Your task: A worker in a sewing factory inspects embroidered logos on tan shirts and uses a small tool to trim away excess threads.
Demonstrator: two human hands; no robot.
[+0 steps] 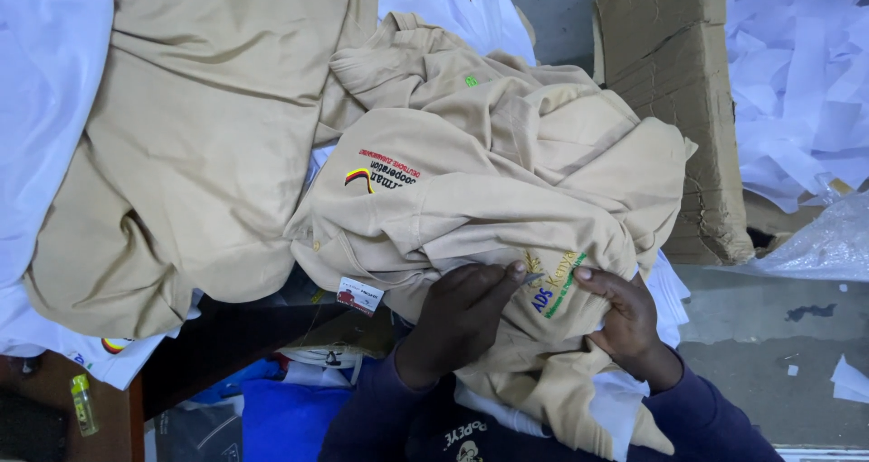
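A dark wooden desk (136,408) shows only at its lower left corner, where a small yellow-green bottle (82,404) lies. White garments (41,109) and beige shirts (199,145) are heaped over the rest, next to a cardboard box (670,91).
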